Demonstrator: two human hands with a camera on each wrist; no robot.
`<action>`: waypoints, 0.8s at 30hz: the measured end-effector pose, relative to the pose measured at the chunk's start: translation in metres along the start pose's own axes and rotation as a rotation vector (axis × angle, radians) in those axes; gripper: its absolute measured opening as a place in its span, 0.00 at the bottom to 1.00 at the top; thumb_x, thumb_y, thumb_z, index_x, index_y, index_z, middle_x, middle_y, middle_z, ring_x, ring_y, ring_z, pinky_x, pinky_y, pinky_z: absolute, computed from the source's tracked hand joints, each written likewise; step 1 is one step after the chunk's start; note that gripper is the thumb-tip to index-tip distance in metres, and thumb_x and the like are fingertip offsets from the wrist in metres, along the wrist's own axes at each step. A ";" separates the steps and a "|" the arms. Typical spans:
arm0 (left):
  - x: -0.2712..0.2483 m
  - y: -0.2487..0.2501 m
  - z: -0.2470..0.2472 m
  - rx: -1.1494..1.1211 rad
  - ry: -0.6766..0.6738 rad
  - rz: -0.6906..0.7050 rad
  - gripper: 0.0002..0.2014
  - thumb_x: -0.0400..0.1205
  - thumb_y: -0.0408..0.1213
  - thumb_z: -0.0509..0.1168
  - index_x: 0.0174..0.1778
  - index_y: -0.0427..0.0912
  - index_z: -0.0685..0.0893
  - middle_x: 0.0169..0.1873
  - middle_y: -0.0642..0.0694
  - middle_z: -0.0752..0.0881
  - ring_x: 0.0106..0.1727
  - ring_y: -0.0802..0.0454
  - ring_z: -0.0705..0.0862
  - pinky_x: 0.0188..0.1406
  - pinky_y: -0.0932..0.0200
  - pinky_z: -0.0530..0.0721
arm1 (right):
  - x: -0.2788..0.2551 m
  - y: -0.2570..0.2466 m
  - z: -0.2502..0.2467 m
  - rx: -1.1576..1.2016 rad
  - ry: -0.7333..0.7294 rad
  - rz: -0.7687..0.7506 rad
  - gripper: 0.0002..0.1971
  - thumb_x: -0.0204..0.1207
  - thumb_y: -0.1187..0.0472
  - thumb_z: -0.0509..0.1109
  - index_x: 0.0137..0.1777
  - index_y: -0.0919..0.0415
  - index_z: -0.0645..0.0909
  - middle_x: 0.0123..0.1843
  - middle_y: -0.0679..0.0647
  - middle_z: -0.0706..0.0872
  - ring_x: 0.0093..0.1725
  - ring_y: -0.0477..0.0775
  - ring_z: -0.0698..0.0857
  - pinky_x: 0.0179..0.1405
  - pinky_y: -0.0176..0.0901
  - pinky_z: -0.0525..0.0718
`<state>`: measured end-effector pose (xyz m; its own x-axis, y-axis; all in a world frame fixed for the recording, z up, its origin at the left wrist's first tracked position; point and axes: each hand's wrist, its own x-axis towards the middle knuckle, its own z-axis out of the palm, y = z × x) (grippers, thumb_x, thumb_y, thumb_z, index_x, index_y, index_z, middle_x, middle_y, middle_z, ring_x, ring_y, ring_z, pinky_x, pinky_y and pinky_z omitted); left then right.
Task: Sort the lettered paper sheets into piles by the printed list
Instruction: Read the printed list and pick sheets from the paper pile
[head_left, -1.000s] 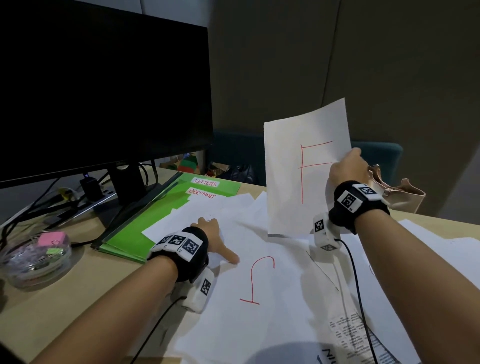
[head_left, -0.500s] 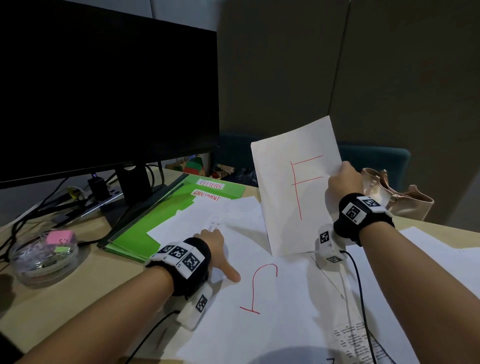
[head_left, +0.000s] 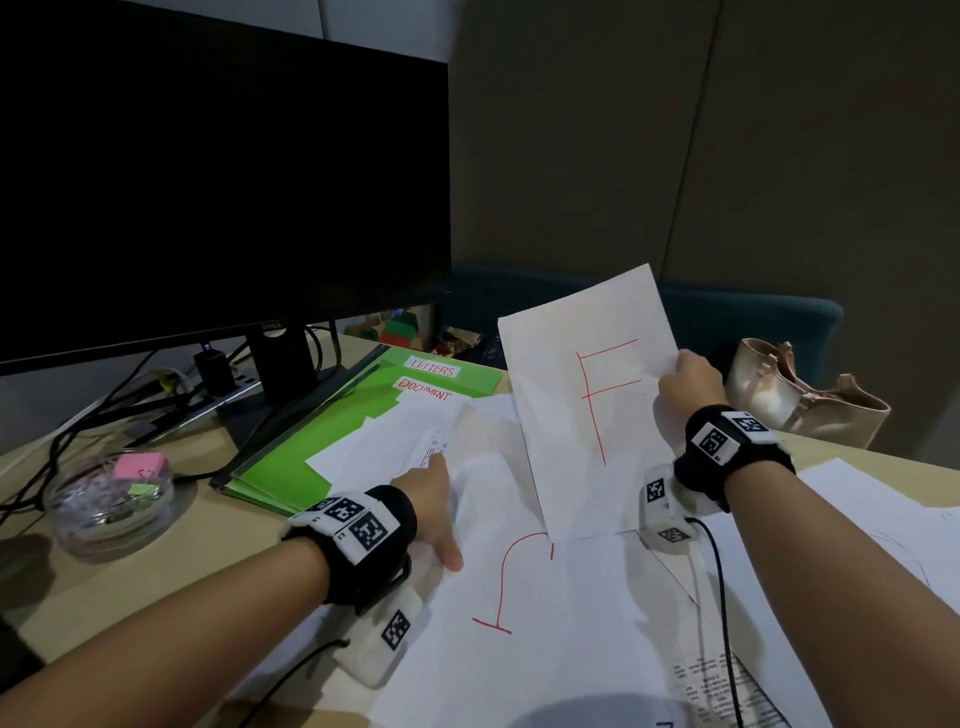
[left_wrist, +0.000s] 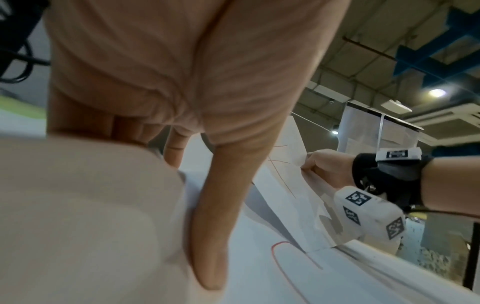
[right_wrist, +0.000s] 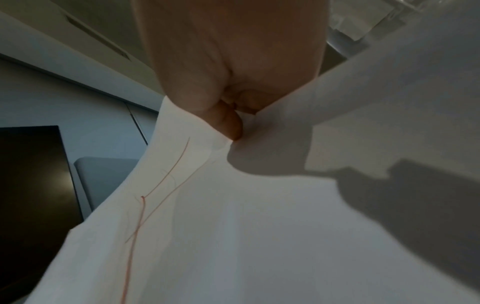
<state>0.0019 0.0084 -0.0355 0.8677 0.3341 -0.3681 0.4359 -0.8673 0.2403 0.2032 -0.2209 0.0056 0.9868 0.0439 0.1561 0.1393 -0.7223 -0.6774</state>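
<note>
Sorting step, one sheet in hand; F sheet (head_left: 587, 410) held up over the counter (head_left: 130, 582), pinched by right hand (head_left: 685, 387); left hand (head_left: 434, 499) flat on J sheet (head_left: 545, 623); next: find F's pile, likely by the list, set it down.

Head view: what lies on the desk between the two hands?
Between left hand and right hand: the J sheet flat, the held F sheet above it.

1. F sheet (head_left: 582, 415): white paper, letter drawn in thin red lines
2. Folder (head_left: 291, 467): bright green, white labels with red writing
3. Wristbands (head_left: 727, 441): black, with black-and-white square markers
4. Monitor (head_left: 208, 182): black
</note>
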 end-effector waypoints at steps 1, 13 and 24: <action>0.000 -0.003 0.001 -0.019 -0.008 0.002 0.49 0.63 0.42 0.84 0.73 0.36 0.60 0.69 0.39 0.76 0.66 0.40 0.80 0.66 0.46 0.79 | 0.000 0.001 0.000 0.026 0.006 -0.008 0.09 0.76 0.74 0.54 0.51 0.68 0.74 0.50 0.62 0.78 0.47 0.62 0.77 0.45 0.46 0.74; 0.025 -0.002 -0.035 0.167 0.146 0.476 0.31 0.72 0.23 0.71 0.70 0.47 0.72 0.66 0.48 0.72 0.63 0.48 0.74 0.50 0.63 0.70 | 0.013 0.017 -0.008 0.164 -0.041 -0.046 0.12 0.71 0.75 0.55 0.44 0.69 0.80 0.45 0.63 0.85 0.48 0.67 0.83 0.42 0.43 0.77; 0.027 -0.024 -0.050 0.310 0.050 0.037 0.42 0.68 0.59 0.76 0.72 0.42 0.68 0.67 0.43 0.75 0.63 0.44 0.78 0.56 0.52 0.78 | 0.010 0.019 -0.004 -0.031 -0.106 -0.024 0.08 0.75 0.72 0.58 0.36 0.63 0.74 0.45 0.63 0.80 0.45 0.63 0.78 0.44 0.42 0.72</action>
<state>0.0272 0.0566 -0.0062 0.8956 0.3110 -0.3180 0.3166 -0.9479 -0.0354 0.2154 -0.2370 -0.0030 0.9867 0.1331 0.0934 0.1616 -0.7410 -0.6518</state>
